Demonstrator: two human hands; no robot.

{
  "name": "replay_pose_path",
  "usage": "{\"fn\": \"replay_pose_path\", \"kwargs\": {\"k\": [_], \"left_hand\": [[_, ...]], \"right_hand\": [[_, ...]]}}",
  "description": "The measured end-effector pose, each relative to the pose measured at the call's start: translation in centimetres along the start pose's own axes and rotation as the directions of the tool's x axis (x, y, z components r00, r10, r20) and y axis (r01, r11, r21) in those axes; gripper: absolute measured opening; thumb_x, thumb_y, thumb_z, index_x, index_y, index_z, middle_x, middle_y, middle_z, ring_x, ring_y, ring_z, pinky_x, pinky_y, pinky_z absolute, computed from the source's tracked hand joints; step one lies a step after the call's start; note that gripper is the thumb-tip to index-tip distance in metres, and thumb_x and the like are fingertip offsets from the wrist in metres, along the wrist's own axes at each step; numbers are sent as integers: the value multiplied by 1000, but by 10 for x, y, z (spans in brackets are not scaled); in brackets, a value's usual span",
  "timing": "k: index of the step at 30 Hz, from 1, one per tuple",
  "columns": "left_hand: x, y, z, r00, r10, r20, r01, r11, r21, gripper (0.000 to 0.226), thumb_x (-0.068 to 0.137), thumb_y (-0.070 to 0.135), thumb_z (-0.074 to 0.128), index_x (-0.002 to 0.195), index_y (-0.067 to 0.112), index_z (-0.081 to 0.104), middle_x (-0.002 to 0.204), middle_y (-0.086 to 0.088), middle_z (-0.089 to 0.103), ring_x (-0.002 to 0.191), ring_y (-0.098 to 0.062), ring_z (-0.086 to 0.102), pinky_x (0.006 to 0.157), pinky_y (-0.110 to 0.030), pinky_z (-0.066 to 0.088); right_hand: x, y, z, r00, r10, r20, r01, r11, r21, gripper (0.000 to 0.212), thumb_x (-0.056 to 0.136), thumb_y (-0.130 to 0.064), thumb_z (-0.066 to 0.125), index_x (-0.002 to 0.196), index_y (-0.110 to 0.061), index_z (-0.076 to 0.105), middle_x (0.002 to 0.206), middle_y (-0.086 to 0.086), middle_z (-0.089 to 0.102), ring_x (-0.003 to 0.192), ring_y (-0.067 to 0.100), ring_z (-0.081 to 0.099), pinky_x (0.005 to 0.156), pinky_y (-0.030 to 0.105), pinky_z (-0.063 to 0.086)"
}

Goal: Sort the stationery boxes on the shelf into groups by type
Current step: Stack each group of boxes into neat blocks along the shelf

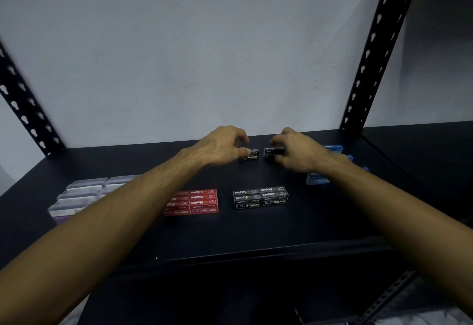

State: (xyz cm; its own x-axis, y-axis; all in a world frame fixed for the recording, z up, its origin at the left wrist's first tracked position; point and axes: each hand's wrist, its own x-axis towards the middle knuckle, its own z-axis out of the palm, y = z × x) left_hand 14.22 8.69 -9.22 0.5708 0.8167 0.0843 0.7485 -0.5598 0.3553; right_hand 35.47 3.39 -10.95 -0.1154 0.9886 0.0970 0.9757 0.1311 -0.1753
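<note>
The right hand point(294, 149) curls its fingers and thumb round a black box point(273, 152) far back on the shelf point(256, 227), while the left hand point(222, 145), fingers bent and spread, reaches a second black box point(250, 155) just left of it, the thumb tip touching its left end. Nearer lie a black stack point(261, 197) at centre, a red stack point(195, 202) to its left, clear boxes point(82, 194) at far left, and blue boxes point(318, 178) at right, partly hidden by the right forearm.
</note>
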Motion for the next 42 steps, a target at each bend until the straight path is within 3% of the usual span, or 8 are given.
{"fn": "replay_pose_path", "kwargs": {"k": [5, 10, 18, 23, 28, 36, 42], "left_hand": [[22, -3, 19, 1000, -30, 7, 30, 999, -9, 43, 91, 35, 68, 130, 20, 58, 120, -2, 61, 107, -18, 58, 87, -25, 42], [32, -5, 37, 999, -5, 32, 5, 1000, -3, 35, 92, 26, 67, 127, 21, 63, 131, -4, 61, 119, -20, 57, 96, -27, 43], [36, -10, 39, 1000, 6, 22, -5, 1000, -15, 24, 92, 25, 65, 116, 25, 69, 108, 0, 68, 94, -18, 62, 79, -27, 45], [35, -10, 39, 1000, -3, 22, 4, 999, -39, 22, 93, 26, 62, 114, 26, 70, 103, 0, 69, 93, -18, 64, 83, -31, 50], [27, -8, 38, 999, 18, 33, -14, 994, -112, 24, 101, 26, 51, 112, 21, 72, 102, 5, 70, 92, -12, 62, 78, -23, 44], [5, -4, 31, 995, 11, 99, 4, 989, -147, 21, 101, 24, 52, 108, 23, 72, 79, 17, 62, 62, 4, 55, 59, -13, 38], [-14, 1, 28, 989, -5, 150, 26, 989, -143, 18, 99, 27, 55, 100, 23, 72, 81, 12, 68, 56, -4, 61, 59, -17, 47]], "right_hand": [[21, 10, 10, 1000, -25, -1, 25, 992, -124, 42, 91, -20, 57, 133, -18, 57, 125, 6, 53, 115, 26, 53, 93, 41, 49], [32, 12, 20, 998, -63, 1, 62, 986, -157, 26, 87, -13, 51, 106, -16, 68, 103, 8, 69, 98, 28, 62, 83, 44, 53], [40, 6, 26, 993, -110, 43, 114, 990, -84, 21, 87, -19, 51, 99, -21, 68, 89, 1, 70, 84, 24, 64, 76, 43, 55], [37, 3, 23, 993, -101, 67, 105, 993, -52, 24, 91, -21, 50, 105, -22, 69, 97, 2, 72, 89, 25, 65, 79, 43, 55], [30, -2, 19, 991, -96, 94, 100, 995, -30, 29, 96, -22, 44, 107, -20, 70, 99, 3, 72, 91, 24, 64, 82, 43, 54], [9, -14, 14, 990, -72, 120, 64, 995, 70, 25, 98, -19, 45, 101, -17, 70, 92, 1, 71, 87, 20, 64, 77, 37, 52], [-6, -23, 13, 987, -81, 136, 65, 991, 119, 25, 97, -17, 46, 98, -19, 71, 92, -3, 70, 88, 17, 64, 79, 35, 52]]}}
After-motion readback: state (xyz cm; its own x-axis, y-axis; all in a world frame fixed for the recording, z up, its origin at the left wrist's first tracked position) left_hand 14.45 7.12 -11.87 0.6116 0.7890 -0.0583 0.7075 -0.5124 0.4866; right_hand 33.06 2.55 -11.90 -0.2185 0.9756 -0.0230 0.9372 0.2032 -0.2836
